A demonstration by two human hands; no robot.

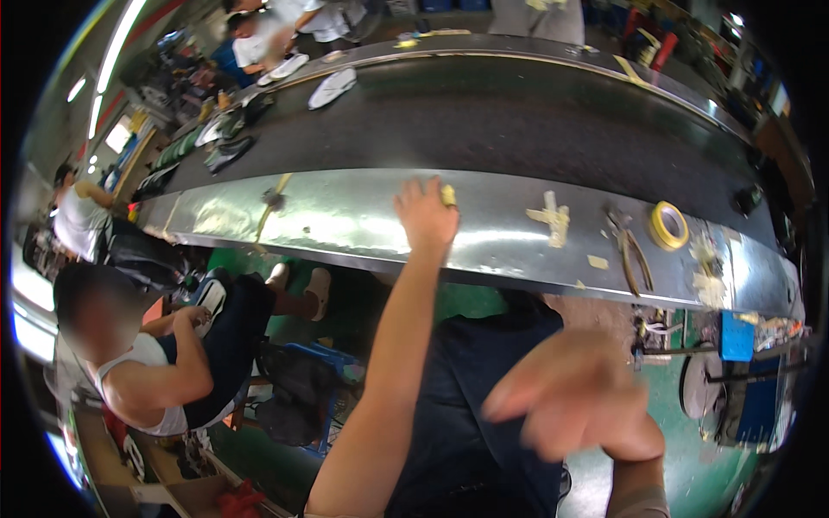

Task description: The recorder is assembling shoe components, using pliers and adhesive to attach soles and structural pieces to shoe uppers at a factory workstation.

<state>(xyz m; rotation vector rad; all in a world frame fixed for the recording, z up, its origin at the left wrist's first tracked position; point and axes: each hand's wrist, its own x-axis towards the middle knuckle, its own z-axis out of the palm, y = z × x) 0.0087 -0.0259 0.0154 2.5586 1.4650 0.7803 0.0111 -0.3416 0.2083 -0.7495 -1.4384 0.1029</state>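
My left hand (423, 216) rests on the steel edge strip (345, 194) of a long workbench, its fingers stretched out over the metal. A small yellow piece (448, 196) sits right at its fingertips on the right side; whether it is tape cannot be made out. My right hand (574, 393) hangs above my lap, in front of the bench, smeared by motion, so its fingers and anything in them are unclear. To the right on the strip lie a pair of pincers (630, 250) with long handles and a roll of yellow tape (667, 226).
Behind the strip runs the dark belt (484, 116), with a pale shoe sole (332, 88) and dark shoes (229, 154) on it. Tape strips (553, 217) stick to the metal. At my left a seated person (147, 363) handles a shoe. A blue stool (319, 380) stands between us.
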